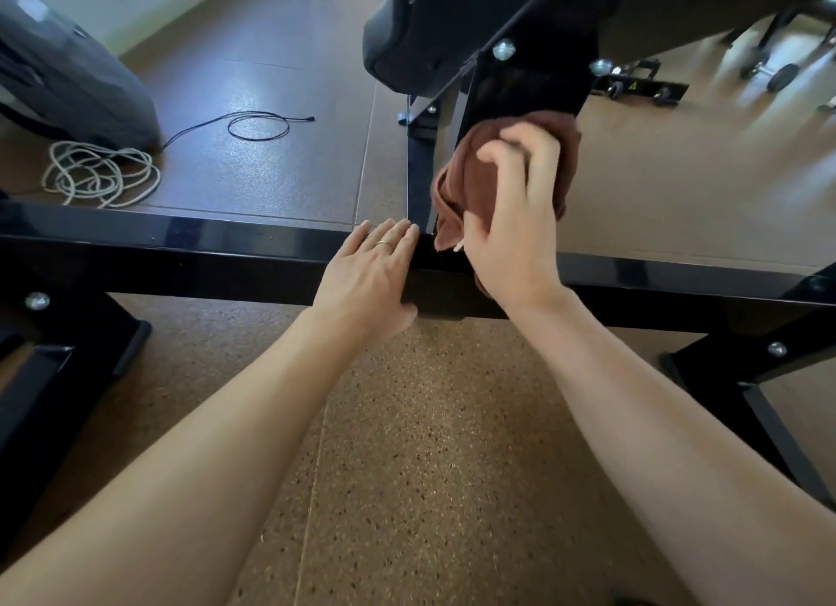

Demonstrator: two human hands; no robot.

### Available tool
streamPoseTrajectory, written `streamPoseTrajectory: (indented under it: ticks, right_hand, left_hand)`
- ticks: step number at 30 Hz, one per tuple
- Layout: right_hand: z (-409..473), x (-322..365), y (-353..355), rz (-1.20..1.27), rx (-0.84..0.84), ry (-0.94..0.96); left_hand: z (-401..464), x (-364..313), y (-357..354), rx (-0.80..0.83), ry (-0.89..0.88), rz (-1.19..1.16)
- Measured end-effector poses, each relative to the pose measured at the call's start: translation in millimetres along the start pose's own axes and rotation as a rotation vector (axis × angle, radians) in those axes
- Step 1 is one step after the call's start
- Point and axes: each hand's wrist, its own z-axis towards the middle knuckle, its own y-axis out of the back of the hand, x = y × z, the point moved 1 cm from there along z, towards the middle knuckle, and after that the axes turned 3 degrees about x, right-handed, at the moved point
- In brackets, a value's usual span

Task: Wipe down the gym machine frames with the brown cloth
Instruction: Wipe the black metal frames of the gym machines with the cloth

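I see two bare hands over one glossy black steel gym machine frame [181,248], whose low crossbar runs across the view from left to right. My right hand [511,207] has its fingers curled round one bunched brown terry cloth [470,171], pressing it against the slanted black upright post [529,89] where that post comes down towards the crossbar; a corner of the cloth hangs just above the joint. My left hand [366,275] lies flat on the crossbar with straight fingers close together, just beside the cloth, holding nothing; one thin ring [385,243] shows on a finger.

I count five silver bolt heads on the frame: two on the upright's plate [503,49], one on the left foot bracket, one on the right brace and a small one at the post's base. One black padded seat [420,31] overhangs the post from above and hides its upper part.

On the dark brown rubber floor mat [271,162] to the left lie one tangled coil of pale cord [102,175] and one thin black cable loop [258,124], beside one dark grey rounded machine housing [68,76]. Speckled tan cork-like flooring [429,447] lies below my arms. At far right, dumbbells [776,74] show blurred; I cannot tell their number.
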Motion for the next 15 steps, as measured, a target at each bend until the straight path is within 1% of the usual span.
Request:
streamPoseTrajectory:
  ticks: [2, 3, 5, 7, 8, 10, 12, 15]
  right_hand:
    - [-28, -4, -15, 0.000, 0.155, -0.091]
    - [-38, -4, -21, 0.021, 0.198, -0.153]
    - [-43, 0, -27, 0.067, 0.218, -0.265]
    - [-39, 10, -24, 0.086, 0.255, -0.322]
    - [-36, 16, -24, 0.096, 0.285, -0.304]
    - [-32, 31, -29, 0.144, 0.379, -0.199]
    - [-25, 52, -40, 0.206, 0.522, -0.068]
    - [0, 92, -69, 0.272, 0.707, 0.010]
  left_hand:
    - [-8, 15, 2, 0.002, 0.103, 0.038]
    - [-13, 25, 2, 0.004, 0.150, 0.064]
    - [-26, 49, 4, 0.009, 0.227, 0.095]
    - [-37, 69, 8, 0.026, 0.295, 0.088]
    - [-40, 76, 9, 0.030, 0.329, 0.082]
    - [-44, 89, 13, 0.039, 0.388, 0.078]
    - [-48, 100, 15, 0.031, 0.423, 0.067]
    - [-55, 118, 15, 0.018, 0.455, 0.059]
